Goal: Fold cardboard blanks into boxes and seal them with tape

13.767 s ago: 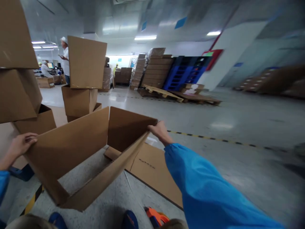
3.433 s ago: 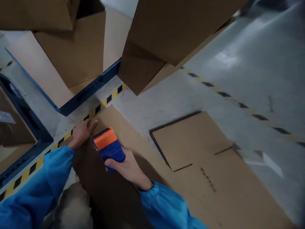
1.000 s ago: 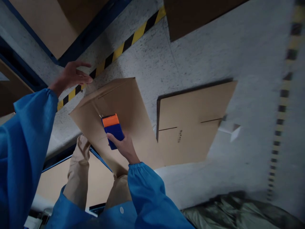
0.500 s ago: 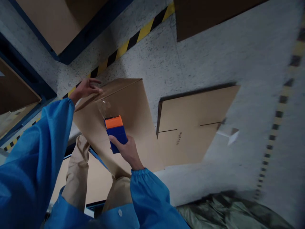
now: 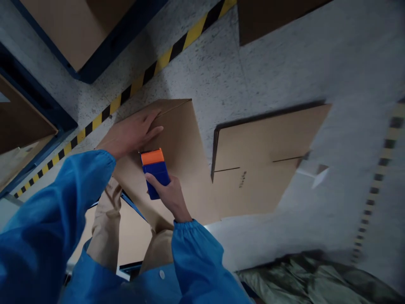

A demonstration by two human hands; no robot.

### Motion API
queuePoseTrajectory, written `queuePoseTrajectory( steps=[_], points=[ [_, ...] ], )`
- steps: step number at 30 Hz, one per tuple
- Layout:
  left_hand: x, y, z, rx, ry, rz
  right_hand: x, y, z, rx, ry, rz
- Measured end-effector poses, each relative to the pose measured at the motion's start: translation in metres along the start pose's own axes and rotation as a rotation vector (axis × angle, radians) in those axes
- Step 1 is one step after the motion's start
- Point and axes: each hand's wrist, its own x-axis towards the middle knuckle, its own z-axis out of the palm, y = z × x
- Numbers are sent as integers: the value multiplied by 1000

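A brown cardboard box [image 5: 186, 169] stands tilted in front of my legs. My left hand [image 5: 136, 131] lies across its top edge, fingers stretched out and spread over the near face. Just below those fingers, a blue and orange tape dispenser [image 5: 157, 174] is against the same face. My right hand [image 5: 172, 192] is wrapped round the dispenser's blue lower part, thumb on top. The tape between the dispenser and the box edge is hidden under my left hand.
Flat folded cartons [image 5: 253, 177] lie stacked on the floor to the right. Boxes on blue pallets [image 5: 85, 76] stand at upper left. Yellow and black floor tape [image 5: 148, 75] runs behind the box. Crumpled green sheeting [image 5: 329, 278] lies at lower right.
My left hand has moved right and down, from pinching at the box's top edge to lying spread over it. My right hand still holds the dispenser in nearly the same spot.
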Motion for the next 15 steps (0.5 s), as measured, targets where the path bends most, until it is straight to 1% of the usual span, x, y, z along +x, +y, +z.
queuePoseTrajectory(
  steps=[1,3,5,7,9,13,15],
  points=[
    [-1,5,3,82,-35,8,0,-2,1,2,5,4],
    [0,8,5,241,-47,29,0,-5,1,0,-2,0],
    [2,5,5,294,-31,25,-3,-3,-2,-16,-29,-14],
    [3,2,3,356,-12,29,-7,7,-11,-54,-49,-15],
    [3,2,1,410,-8,22,-14,27,-27,-116,-38,17],
    [4,7,3,509,-18,-32,-30,82,-69,-240,-4,148],
    [6,8,5,534,-12,-46,-35,105,-86,-275,5,190]
  ],
)
